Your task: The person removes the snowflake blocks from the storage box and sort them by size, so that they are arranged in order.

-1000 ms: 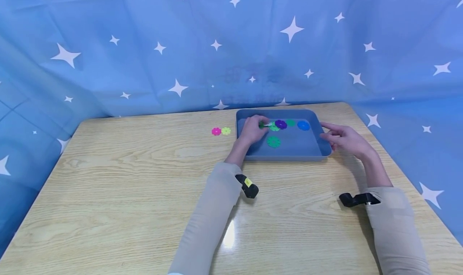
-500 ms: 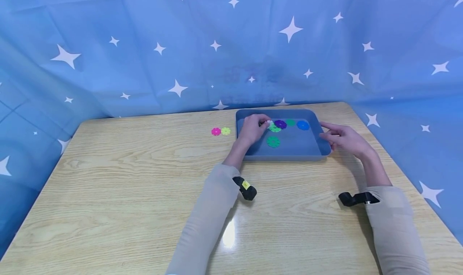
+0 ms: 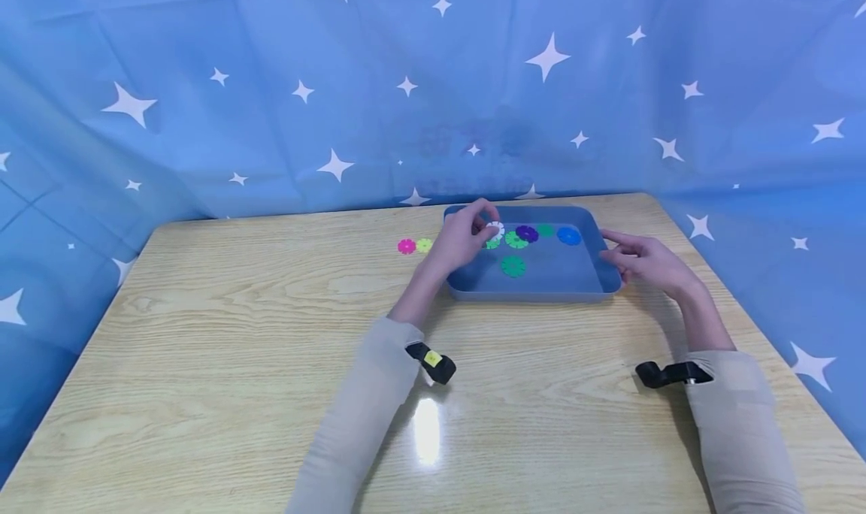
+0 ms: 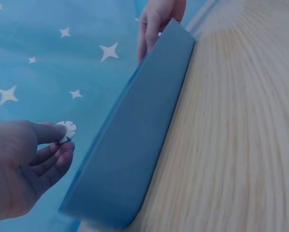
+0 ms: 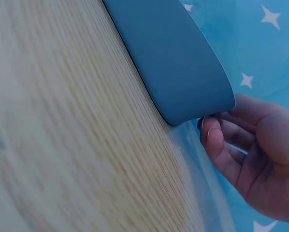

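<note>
Disc (image 4: 70, 129), white, gripped by left hand (image 4: 20, 166); slack pinch could drop it. Right hand (image 3: 651, 264) touches tray (image 3: 561, 273); I cannot tell grip.

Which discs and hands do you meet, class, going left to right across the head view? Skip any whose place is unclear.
Pink disc, yellow disc, left hand, white disc, purple disc, rightmost green disc, blue disc, right hand.

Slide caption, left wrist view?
Left hand pinches a white flower-shaped disc above a blue rectangular tray; right hand at its far end.
</note>
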{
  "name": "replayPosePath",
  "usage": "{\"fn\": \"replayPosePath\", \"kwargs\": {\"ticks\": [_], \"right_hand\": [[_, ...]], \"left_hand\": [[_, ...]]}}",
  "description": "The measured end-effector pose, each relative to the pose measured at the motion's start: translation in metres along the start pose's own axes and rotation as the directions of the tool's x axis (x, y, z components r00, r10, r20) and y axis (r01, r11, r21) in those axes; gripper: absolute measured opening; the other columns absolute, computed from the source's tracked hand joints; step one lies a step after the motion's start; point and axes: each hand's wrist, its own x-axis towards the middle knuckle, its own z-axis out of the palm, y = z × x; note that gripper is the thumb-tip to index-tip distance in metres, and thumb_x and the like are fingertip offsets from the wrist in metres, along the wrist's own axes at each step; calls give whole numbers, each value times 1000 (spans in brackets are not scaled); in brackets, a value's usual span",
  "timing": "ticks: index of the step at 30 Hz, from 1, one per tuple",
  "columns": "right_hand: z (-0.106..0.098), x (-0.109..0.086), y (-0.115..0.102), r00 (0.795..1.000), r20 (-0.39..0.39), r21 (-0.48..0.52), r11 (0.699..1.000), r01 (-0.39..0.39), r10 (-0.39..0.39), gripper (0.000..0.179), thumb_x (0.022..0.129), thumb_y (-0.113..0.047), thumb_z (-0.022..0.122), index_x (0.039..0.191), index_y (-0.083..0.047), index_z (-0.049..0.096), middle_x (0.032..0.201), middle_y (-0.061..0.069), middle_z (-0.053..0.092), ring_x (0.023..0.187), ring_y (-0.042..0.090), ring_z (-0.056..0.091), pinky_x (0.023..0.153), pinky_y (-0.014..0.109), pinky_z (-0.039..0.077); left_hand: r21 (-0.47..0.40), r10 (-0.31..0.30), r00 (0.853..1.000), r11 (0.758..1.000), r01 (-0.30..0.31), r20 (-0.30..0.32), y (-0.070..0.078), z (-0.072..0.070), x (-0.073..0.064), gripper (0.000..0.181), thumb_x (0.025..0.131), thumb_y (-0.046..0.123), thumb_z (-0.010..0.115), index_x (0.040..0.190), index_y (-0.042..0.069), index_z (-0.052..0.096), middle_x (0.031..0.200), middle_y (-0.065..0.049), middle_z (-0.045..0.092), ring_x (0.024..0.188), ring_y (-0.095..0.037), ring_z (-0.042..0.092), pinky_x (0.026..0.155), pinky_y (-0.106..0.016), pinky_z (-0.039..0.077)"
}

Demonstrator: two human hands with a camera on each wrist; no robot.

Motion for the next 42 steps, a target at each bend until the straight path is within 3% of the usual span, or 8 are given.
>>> {"fn": "replayPosePath", "kwargs": {"ticks": [9, 13, 16, 23, 27, 32, 36, 42], "right_hand": [[0, 1, 4, 1000, -11, -5, 1000, -13, 13, 65, 105, -31, 56, 160, -10, 28, 83, 12, 58, 69, 32, 58, 71, 33, 47], [-1, 1, 5, 1000, -3, -12, 1000, -2, 2, 66, 106, -31, 56, 160, -8, 26, 82, 12, 58, 68, 31, 58, 70, 32, 47], [-1, 0, 5, 1000, -11, -12, 1000, -3, 3, 65, 105, -31, 56, 160, -9, 27, 80, 11, 58, 67, 30, 57, 68, 32, 46], [-2, -2, 3, 1000, -11, -11, 1000, 21, -21, 64, 106, -28, 56, 159, -6, 28, 80, 13, 59, 66, 29, 57, 68, 32, 47], [-2, -1, 3, 1000, -8, 0, 1000, 28, -28, 64, 106, -27, 56, 159, -6, 28, 80, 12, 59, 65, 29, 57, 68, 32, 48], [0, 0, 3, 1000, -14, 12, 1000, 19, -19, 64, 105, -28, 57, 159, -8, 29, 79, 12, 58, 65, 30, 57, 68, 33, 48], [0, 1, 4, 1000, -2, 5, 1000, 31, -31, 65, 106, -28, 56, 159, -7, 27, 80, 12, 57, 65, 31, 57, 68, 33, 48], [1, 1, 3, 1000, -2, 7, 999, 31, -31, 65, 105, -29, 56, 159, -7, 27, 80, 12, 58, 65, 31, 57, 69, 32, 49]], "left_hand": [[-138, -55, 997, 989, 47, -56, -12, -37, -21, 11, 99, 11, 66, 110, 9, 64, 91, -18, 67, 80, -32, 65, 68, -29, 53], [-187, -100, 991, 979, 82, -85, -25, -52, -29, 9, 98, 5, 66, 107, 7, 65, 90, -18, 68, 82, -37, 67, 75, -41, 58], [-194, -139, 984, 974, 116, -112, -35, -64, -36, 10, 99, 4, 65, 108, 6, 65, 90, -16, 67, 84, -36, 67, 76, -48, 57], [-139, -219, 956, 971, 194, -196, -57, -87, -49, 12, 100, 11, 64, 112, 9, 68, 98, -14, 68, 86, -28, 64, 79, -40, 54], [-169, -282, 939, 953, 251, -198, -68, -95, -56, 12, 100, 9, 64, 112, 7, 68, 97, -17, 67, 85, -34, 65, 79, -43, 55], [-111, -343, 921, 938, 327, -185, -82, -99, -61, 14, 99, 7, 64, 113, 7, 69, 95, -17, 67, 85, -31, 64, 69, -29, 51], [-79, -376, 908, 927, 367, -188, -91, -101, -62, 15, 99, 6, 63, 112, 6, 70, 90, -17, 67, 77, -24, 63, 63, -24, 47], [-16, -380, 899, 923, 386, -217, -98, -102, -63, 16, 98, 7, 64, 112, 6, 71, 96, -14, 67, 80, -20, 58, 69, -27, 45]]}}
